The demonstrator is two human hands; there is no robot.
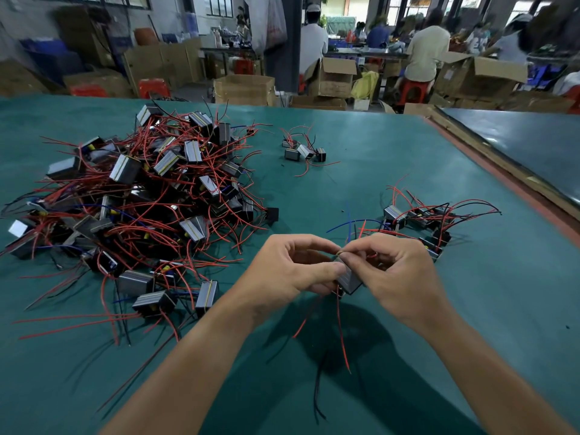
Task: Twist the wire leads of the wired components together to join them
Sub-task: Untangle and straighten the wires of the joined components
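**Layout of the worktable**

On the table (pixel 408 146): large pile of wired components (pixel 141 208) at left of frame, small cluster (pixel 303 150) upper centre, third group (pixel 417 219) right. Lower centre, left hand (pixel 292 271) holds one component (pixel 348 277), right hand (pixel 398 277) pinches its wire leads (pixel 340 253). Boxes (pixel 243 89) behind the table.

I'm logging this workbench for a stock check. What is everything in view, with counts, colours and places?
table: one, green, under the near items
big pile: many components, grey-black blocks with red, black and blue wires, left on the table
small group: about four components, same colours, far middle
right group: several components, same colours, beyond the right hand
held component: one, grey, between the hands
wire ends: few, colour unclear, above the held component
second table: one, dark, far right
cardboard boxes: many, brown, behind the table
stools: several, red, among the boxes
people: several, at the back
left hand: one, grips the held component
right hand: one, pinches the wire ends
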